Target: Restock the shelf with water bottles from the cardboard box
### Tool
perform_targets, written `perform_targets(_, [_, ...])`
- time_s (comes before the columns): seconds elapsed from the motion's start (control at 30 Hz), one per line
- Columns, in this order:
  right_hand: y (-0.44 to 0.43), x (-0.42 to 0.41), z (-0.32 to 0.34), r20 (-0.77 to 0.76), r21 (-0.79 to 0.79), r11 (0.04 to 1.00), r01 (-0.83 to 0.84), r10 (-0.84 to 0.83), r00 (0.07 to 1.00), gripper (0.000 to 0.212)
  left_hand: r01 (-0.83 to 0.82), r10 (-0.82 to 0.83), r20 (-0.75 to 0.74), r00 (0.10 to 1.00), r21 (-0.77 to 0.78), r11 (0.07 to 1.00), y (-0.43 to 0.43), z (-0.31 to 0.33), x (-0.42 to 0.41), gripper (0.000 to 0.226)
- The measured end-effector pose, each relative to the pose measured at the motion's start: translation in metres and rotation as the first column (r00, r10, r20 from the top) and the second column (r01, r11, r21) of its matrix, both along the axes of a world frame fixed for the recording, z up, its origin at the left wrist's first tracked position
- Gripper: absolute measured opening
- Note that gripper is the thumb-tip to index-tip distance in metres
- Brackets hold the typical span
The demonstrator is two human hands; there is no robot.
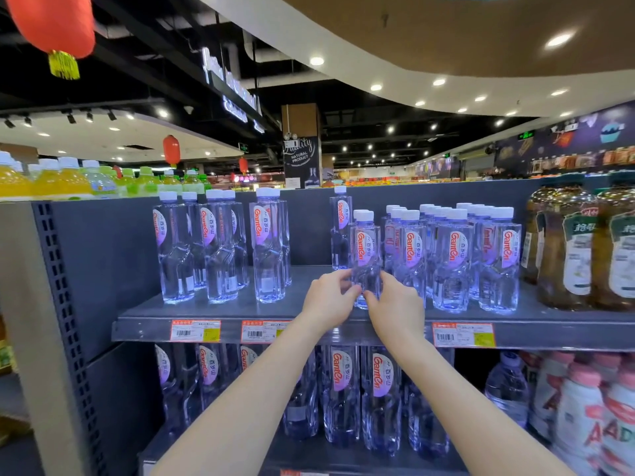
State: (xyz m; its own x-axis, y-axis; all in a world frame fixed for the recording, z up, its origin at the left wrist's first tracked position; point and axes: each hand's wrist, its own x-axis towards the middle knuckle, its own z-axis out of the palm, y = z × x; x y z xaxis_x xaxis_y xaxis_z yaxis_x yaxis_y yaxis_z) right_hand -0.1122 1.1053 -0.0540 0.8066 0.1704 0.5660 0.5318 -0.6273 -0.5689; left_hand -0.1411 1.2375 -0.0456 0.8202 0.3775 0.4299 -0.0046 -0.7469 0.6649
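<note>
A clear water bottle (366, 249) with a white cap and a red-lettered label stands upright near the front of the grey shelf (309, 329). My left hand (328, 300) and my right hand (395, 304) both grip its lower part from either side. Several taller bottles (220, 249) of the same brand stand at the shelf's left. A dense group of short bottles (453, 255) stands just right of the held one. One tall bottle (341, 228) stands behind it. The cardboard box is out of view.
Brown tea bottles (580, 249) fill the shelf's right end. The lower shelf holds more water bottles (343, 389) and pink-capped drinks (591, 413). Yellow and green juice bottles (68, 182) sit on the neighbouring shelf at left. A bare gap lies between the left bottles and my hands.
</note>
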Motion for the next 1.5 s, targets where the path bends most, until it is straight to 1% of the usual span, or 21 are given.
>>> perform_targets(0.37, [-0.004, -0.001, 0.003, -0.006, -0.006, 1.000, -0.020, 0.020, 1.000, 0.038, -0.012, 0.013, -0.029, 1.000, 0.025, 1.000, -0.003, 0.002, -0.003, 0.051])
perform_targets(0.5, [-0.003, -0.002, 0.003, -0.044, 0.007, 0.999, -0.041, 0.042, 0.998, 0.036, -0.002, 0.003, -0.053, 0.999, 0.011, 1.000, -0.001, 0.004, -0.004, 0.052])
perform_targets(0.6, [-0.002, -0.001, 0.006, -0.074, -0.012, 0.998, -0.054, 0.053, 0.996, 0.040, 0.006, -0.006, -0.070, 0.998, 0.002, 1.000, 0.000, 0.007, -0.005, 0.053])
perform_targets(0.83, [-0.006, -0.005, 0.009, -0.092, -0.034, 0.997, -0.062, 0.059, 0.994, 0.036, -0.016, 0.020, -0.080, 0.997, 0.047, 0.999, -0.007, 0.004, -0.012, 0.056])
perform_targets(0.9, [-0.007, -0.008, 0.007, -0.080, -0.049, 0.997, -0.060, 0.056, 0.995, 0.034, -0.044, 0.054, -0.103, 0.993, 0.097, 0.994, -0.007, 0.003, -0.016, 0.057])
perform_targets(1.0, [-0.008, -0.013, 0.006, -0.041, -0.087, 0.994, -0.059, 0.056, 0.998, 0.036, -0.108, 0.152, -0.116, 0.982, 0.319, 0.942, -0.005, 0.002, -0.027, 0.052])
perform_targets(1.07, [-0.008, -0.015, 0.006, -0.032, -0.097, 0.994, -0.058, 0.055, 0.998, 0.037, -0.120, 0.184, -0.112, 0.977, 0.424, 0.898, -0.004, 0.000, -0.036, 0.050])
perform_targets(1.17, [-0.010, -0.020, 0.007, -0.027, -0.079, 0.996, -0.038, 0.035, 0.999, 0.034, -0.120, 0.218, -0.127, 0.968, 0.526, 0.842, -0.002, -0.003, -0.048, 0.050])
perform_targets(1.3, [-0.016, -0.037, 0.012, 0.026, -0.122, 0.993, -0.001, 0.004, 1.000, 0.034, -0.104, 0.254, -0.145, 0.956, 0.643, 0.759, -0.001, -0.002, -0.066, 0.050])
perform_targets(1.4, [-0.025, -0.061, 0.019, 0.071, -0.213, 0.977, -0.004, 0.020, 0.997, 0.043, -0.071, 0.262, -0.133, 0.956, 0.762, 0.644, -0.001, -0.001, -0.084, 0.046])
perform_targets(1.5, [-0.030, -0.083, 0.024, 0.066, -0.368, 0.930, -0.002, 0.029, 0.997, 0.050, -0.105, 0.288, -0.064, 0.955, 0.838, 0.535, 0.003, 0.001, -0.100, 0.045])
